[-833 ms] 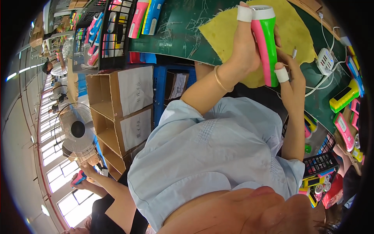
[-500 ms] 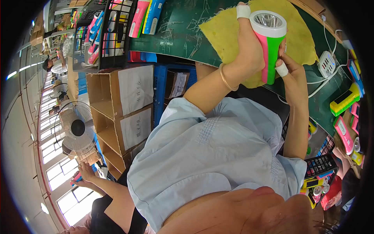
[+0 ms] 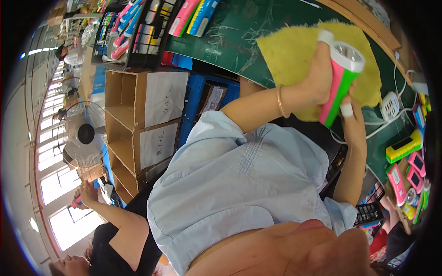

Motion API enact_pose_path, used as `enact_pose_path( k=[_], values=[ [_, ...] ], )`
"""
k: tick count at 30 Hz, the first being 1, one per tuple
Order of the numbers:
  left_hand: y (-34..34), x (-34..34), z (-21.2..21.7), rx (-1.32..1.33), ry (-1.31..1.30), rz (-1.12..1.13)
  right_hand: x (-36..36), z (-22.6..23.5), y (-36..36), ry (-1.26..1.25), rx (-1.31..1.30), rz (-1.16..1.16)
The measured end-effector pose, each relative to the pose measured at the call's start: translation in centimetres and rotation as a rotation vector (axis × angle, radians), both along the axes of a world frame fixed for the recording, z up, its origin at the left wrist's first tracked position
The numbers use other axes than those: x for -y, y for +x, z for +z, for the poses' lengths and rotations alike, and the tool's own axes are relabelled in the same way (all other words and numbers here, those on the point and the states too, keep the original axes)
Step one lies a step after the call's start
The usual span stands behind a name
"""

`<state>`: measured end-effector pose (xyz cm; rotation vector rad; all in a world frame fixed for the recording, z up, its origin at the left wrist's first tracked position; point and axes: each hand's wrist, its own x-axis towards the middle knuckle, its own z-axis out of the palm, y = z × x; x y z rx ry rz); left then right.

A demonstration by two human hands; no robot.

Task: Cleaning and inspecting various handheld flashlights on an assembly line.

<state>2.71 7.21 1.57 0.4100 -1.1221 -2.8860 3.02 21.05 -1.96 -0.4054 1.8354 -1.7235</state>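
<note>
A pink and green flashlight [image 3: 341, 87] with a white head is held above the table, its lens end up and leaning right. My left hand [image 3: 319, 73] wraps round its upper left side, with white tape on the thumb tip. At the lower right side of the body, my right hand [image 3: 353, 120] grips it, its thumb also taped in white; its other fingers are partly hidden behind the flashlight. Beneath both hands a yellow cloth [image 3: 287, 55] lies on the green table [image 3: 235, 50].
A black basket [image 3: 154, 32] of flashlights stands at the left, beside more flashlights [image 3: 202, 18]. Cardboard compartments [image 3: 140, 119] sit below it. At the right are a white multi-port charger [image 3: 390, 106] with cables, a yellow flashlight [image 3: 404, 146] and several pink ones. A co-worker's arm [image 3: 115, 216] shows lower left.
The flashlight and both hands have shifted right and down in the picture. The flashlight now leans more to the right, its lens seen more from the side. The whole view has shifted a little.
</note>
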Motion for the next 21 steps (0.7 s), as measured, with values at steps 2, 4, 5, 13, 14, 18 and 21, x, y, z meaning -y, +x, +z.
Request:
enact_pose_path(
  k=[2, 4, 5, 13, 14, 18, 21],
  values=[
    [-0.7, 0.7, 0.5, -0.085, -0.151, -0.078, -1.6, 0.6, 1.2, -0.302, 0.537, -0.049],
    [-2.1, 3.9, 1.1, -0.26, -0.378, -0.12, -4.4, 1.3, 0.8, -0.27, 0.349, -0.137],
    [-3.0, 6.5, 1.4, -0.245, -0.669, 0.024, -4.8, 2.5, 0.7, -0.305, 0.248, -0.319],
    [-21.0, 33.5, -5.8, -0.066, -2.392, 0.562, -30.6, 5.5, -17.3, 0.081, -0.167, -0.898],
    [-21.7, 36.4, -6.1, 0.044, -2.583, 0.533, -30.5, 6.0, -19.7, 0.164, -0.252, -0.939],
    [-23.1, 41.0, -5.3, 0.295, -2.417, 0.06, -30.3, 8.5, -24.7, 1.429, -0.876, -0.603],
    [-21.7, 32.1, -0.6, 0.3, -2.673, -0.035, -38.2, 5.3, -26.3, 0.387, -0.324, -0.83]
  ],
)
